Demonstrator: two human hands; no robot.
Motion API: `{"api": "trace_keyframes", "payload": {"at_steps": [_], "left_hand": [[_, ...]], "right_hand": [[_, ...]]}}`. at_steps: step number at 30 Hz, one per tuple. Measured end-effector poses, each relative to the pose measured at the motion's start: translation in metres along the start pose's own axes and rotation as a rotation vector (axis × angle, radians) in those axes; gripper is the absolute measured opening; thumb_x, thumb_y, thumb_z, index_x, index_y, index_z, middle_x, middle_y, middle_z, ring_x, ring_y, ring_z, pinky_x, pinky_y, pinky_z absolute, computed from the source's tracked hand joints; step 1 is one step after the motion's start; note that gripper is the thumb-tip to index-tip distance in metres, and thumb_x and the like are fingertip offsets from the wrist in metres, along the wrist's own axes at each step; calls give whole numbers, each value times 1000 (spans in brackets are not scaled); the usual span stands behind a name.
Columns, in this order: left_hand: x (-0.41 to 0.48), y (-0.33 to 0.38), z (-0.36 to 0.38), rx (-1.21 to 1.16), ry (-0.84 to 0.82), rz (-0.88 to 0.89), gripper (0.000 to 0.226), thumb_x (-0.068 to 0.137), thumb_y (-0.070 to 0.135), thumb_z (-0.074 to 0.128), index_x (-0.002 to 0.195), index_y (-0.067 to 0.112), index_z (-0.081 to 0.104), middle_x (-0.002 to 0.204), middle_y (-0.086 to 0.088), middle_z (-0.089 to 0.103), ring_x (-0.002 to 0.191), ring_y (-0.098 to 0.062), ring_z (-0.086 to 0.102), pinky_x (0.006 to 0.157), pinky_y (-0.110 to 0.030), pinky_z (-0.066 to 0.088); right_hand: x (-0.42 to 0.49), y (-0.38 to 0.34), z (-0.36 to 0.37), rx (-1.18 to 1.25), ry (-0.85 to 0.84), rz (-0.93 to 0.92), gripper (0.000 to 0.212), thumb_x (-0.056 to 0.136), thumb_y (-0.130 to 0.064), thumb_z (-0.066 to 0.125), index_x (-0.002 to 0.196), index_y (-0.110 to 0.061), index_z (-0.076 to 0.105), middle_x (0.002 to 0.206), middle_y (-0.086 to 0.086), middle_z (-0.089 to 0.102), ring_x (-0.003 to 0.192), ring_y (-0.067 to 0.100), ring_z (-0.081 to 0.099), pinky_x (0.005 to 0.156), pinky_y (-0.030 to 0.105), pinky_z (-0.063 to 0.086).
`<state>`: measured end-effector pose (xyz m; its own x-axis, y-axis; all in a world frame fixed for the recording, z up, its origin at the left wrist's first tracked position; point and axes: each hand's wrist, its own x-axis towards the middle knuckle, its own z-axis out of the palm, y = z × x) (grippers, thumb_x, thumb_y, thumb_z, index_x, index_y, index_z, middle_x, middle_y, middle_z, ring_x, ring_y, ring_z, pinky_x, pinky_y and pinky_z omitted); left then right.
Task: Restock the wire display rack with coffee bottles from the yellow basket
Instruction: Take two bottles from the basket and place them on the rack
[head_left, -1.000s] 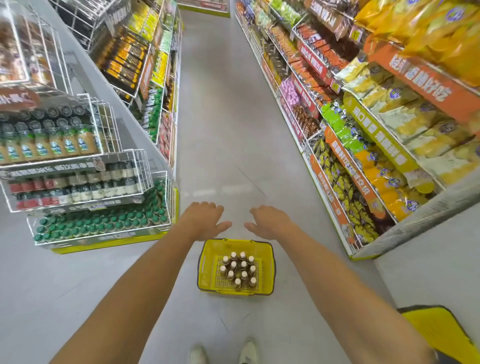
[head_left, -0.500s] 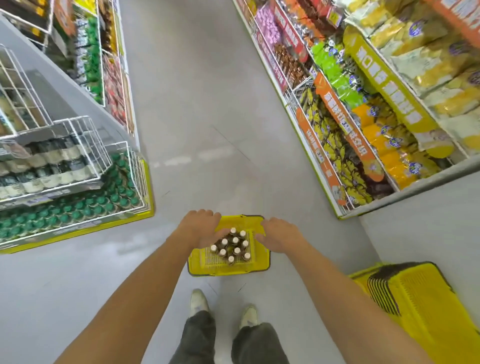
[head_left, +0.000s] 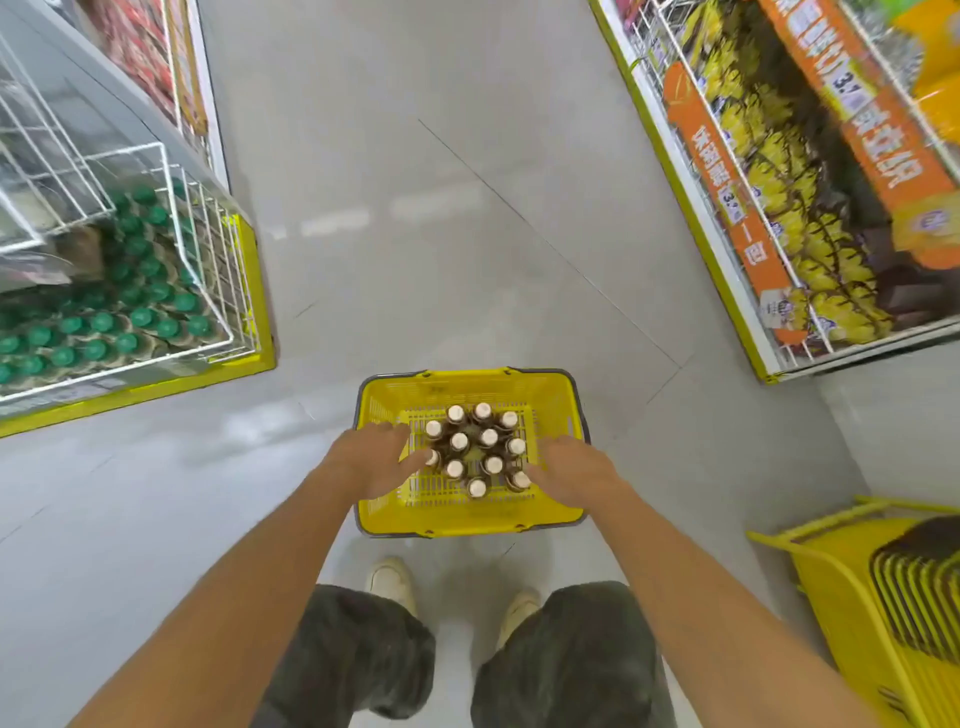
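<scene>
A yellow basket (head_left: 550, 400) stands on the floor just ahead of my feet. In it stand several brown coffee bottles (head_left: 474, 448) with pale caps, upright and bunched together. My left hand (head_left: 376, 460) reaches into the basket's left side, its fingers spread and touching the leftmost bottle. My right hand (head_left: 574, 475) is over the basket's right side beside the bottles, fingers relaxed; neither hand holds anything. The white wire display rack (head_left: 171, 244) is at the far left, its bottom tier filled with green-capped bottles.
A shelf of yellow snack packs (head_left: 779, 208) with orange price strips runs along the right. A stack of yellow baskets (head_left: 883, 597) stands at the lower right. Grey floor lies open between the rack and the shelf.
My view has tipped further down and closer to the basket. Both hands have dropped from above the basket into it, flanking the bottles.
</scene>
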<state>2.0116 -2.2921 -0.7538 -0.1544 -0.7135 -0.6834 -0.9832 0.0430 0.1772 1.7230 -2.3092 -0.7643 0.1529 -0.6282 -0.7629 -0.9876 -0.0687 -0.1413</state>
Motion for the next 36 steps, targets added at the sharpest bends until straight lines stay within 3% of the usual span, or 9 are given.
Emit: {"api": "trace_keyframes", "payload": {"at_steps": [4, 8, 12, 15, 22, 25, 28, 31, 36], "left_hand": [[78, -18, 78, -74, 22, -8, 69, 100, 64, 36, 148, 14, 45, 142, -11, 58, 132, -33, 53, 101, -46, 48], [128, -42, 149, -132, 31, -26, 66, 100, 63, 35, 139, 13, 51, 128, -12, 64, 123, -32, 58, 95, -45, 50], [148, -53, 195, -142, 22, -55, 67, 101, 61, 36, 147, 12, 45, 143, -12, 57, 132, -32, 53, 103, -46, 47], [161, -53, 218, -160, 32, -31, 59, 101, 55, 43, 142, 12, 47, 140, -12, 58, 129, -30, 54, 101, -47, 48], [190, -51, 253, -394, 249, -32, 53, 101, 39, 56, 144, 9, 49, 141, -12, 60, 128, -31, 57, 96, -40, 49], [199, -54, 262, -519, 355, 28, 42, 98, 39, 62, 132, 15, 57, 122, -8, 69, 111, -32, 66, 80, -41, 52], [207, -53, 268, -707, 474, 42, 31, 94, 46, 59, 117, 25, 61, 101, 4, 72, 92, -21, 69, 73, -42, 54], [224, -50, 273, -889, 544, -19, 19, 95, 40, 64, 111, 30, 62, 103, 10, 72, 98, -10, 68, 76, -38, 54], [241, -45, 277, -944, 618, -46, 14, 92, 41, 65, 104, 36, 59, 98, 19, 69, 95, 11, 62, 67, -20, 48]], "right_hand": [[83, 21, 59, -10, 8, -8, 50, 106, -50, 47, 133, -9, 56, 135, 16, 61, 125, 37, 59, 94, 45, 50], [143, 37, 105, -29, 27, -16, 51, 105, -50, 49, 136, -11, 55, 137, 18, 61, 127, 38, 58, 96, 46, 50], [173, 48, 133, -51, 47, -18, 55, 104, -51, 49, 143, -13, 51, 141, 16, 59, 129, 38, 57, 97, 45, 49], [187, 54, 144, -68, 65, -29, 55, 104, -52, 48, 145, -14, 51, 142, 14, 59, 130, 37, 58, 98, 45, 49], [223, 60, 167, -24, 177, -93, 46, 104, -49, 54, 133, -13, 55, 132, 13, 63, 120, 34, 62, 86, 41, 50], [235, 63, 176, 53, 255, -116, 39, 101, -52, 59, 119, -17, 59, 121, 10, 67, 110, 33, 64, 75, 39, 46], [244, 68, 183, 242, 344, -150, 30, 99, -49, 64, 109, -21, 62, 111, 6, 69, 100, 31, 65, 72, 41, 50], [251, 73, 192, 395, 404, -206, 28, 98, -42, 69, 114, -19, 68, 110, 5, 70, 100, 28, 64, 80, 47, 54], [257, 73, 207, 624, 496, -216, 27, 97, -33, 74, 119, -17, 71, 112, 0, 72, 102, 20, 65, 84, 44, 56]]}}
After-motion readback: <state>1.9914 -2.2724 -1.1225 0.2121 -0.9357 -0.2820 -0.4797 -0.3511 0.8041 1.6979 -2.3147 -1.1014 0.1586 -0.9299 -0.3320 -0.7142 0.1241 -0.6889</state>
